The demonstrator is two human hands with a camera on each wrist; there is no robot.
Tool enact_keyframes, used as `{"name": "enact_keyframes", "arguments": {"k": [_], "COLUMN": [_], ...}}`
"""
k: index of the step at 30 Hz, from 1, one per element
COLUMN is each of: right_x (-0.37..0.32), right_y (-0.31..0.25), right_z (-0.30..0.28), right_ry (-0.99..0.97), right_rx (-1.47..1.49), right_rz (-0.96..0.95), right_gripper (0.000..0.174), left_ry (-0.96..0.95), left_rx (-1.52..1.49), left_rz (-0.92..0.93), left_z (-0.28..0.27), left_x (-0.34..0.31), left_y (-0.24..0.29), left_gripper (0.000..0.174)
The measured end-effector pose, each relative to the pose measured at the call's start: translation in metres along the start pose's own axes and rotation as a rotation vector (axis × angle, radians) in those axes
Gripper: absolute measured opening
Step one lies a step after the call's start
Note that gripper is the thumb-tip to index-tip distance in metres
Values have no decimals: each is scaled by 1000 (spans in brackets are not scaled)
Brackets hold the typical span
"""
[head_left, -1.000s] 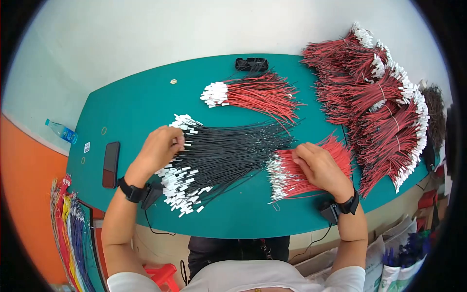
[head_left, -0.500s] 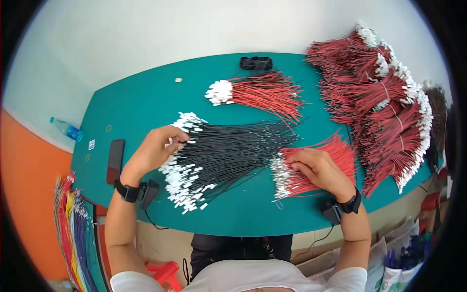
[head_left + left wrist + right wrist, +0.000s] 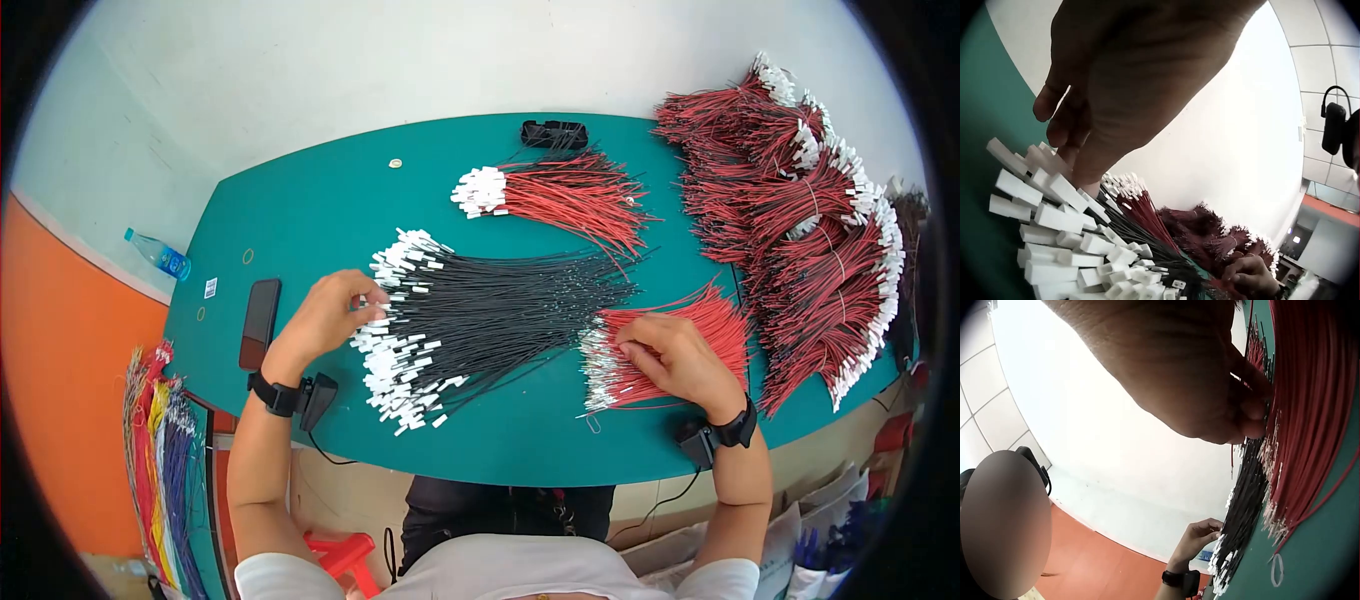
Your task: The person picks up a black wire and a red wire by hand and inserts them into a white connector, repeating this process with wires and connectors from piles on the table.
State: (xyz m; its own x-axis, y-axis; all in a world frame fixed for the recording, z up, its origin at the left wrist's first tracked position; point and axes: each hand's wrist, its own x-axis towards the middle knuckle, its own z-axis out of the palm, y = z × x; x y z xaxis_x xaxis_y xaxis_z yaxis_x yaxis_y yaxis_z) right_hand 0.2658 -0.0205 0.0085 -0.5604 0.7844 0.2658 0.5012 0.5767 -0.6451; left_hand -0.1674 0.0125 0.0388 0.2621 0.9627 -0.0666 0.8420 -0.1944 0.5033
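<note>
My left hand (image 3: pixel 335 310) is at the white connectors (image 3: pixel 405 385) on the left end of a spread of black wires (image 3: pixel 500 300). Its thumb and fingers curl in among those connectors (image 3: pixel 1057 219) and pinch at one; the exact hold is hidden in the left wrist view. My right hand (image 3: pixel 680 360) lies over a fan of red wires (image 3: pixel 715 330), near their pale stripped ends (image 3: pixel 598 370). Curled thumb and fingertips pinch at the wire ends, close beside the red wires (image 3: pixel 1310 412) in the right wrist view.
Behind lies a red-and-black wire bundle (image 3: pixel 570 200) with white connectors. Tied bundles (image 3: pixel 790 220) are heaped at the right. A black case (image 3: pixel 553 134) stands at the back, a phone (image 3: pixel 260 322) and a bottle (image 3: pixel 158 253) at the left. Coloured wires (image 3: pixel 160 450) hang off the left side.
The head view has shifted, so the table appears farther right. My left hand has moved slightly nearer my body along the row of white connectors. My right hand stays over the red wires.
</note>
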Motion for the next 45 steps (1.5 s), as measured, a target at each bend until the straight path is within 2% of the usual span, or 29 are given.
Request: {"name": "enact_keyframes", "arguments": {"k": [3,9,12,15,19,25,33,45], "right_x": [-1,-1,0,-1,-2,-4,-4,-2], "right_y": [0,-1,-4,-6,-7,-7,-10,-8], "right_z": [-1,-1,-1,-1,-1,0,1,0], "right_ry": [-8,8,26,47,84,180,268,300], "right_rx": [-3,-14,-15,4,35,73,46,-43], "right_rz": [-11,-39,-58,-62,-76,-139,-162,-161], "right_gripper": [10,9,10,10,11,14,13,13], "left_ry": [24,134,246,285,24,-261,-429,-375], "left_rx": [113,68,21,-157,-817,-1069,-1133,-1119], "left_rz": [57,17,94,102,25,32,25,37], "left_z": [7,6,4,7,18,61,100,114], "left_x": [3,-2,-5,-5,3,23,37,35], "left_y": [-3,3,11,33,61,103,135,129], "left_gripper": [14,11,8,7,14,18,22,21]}}
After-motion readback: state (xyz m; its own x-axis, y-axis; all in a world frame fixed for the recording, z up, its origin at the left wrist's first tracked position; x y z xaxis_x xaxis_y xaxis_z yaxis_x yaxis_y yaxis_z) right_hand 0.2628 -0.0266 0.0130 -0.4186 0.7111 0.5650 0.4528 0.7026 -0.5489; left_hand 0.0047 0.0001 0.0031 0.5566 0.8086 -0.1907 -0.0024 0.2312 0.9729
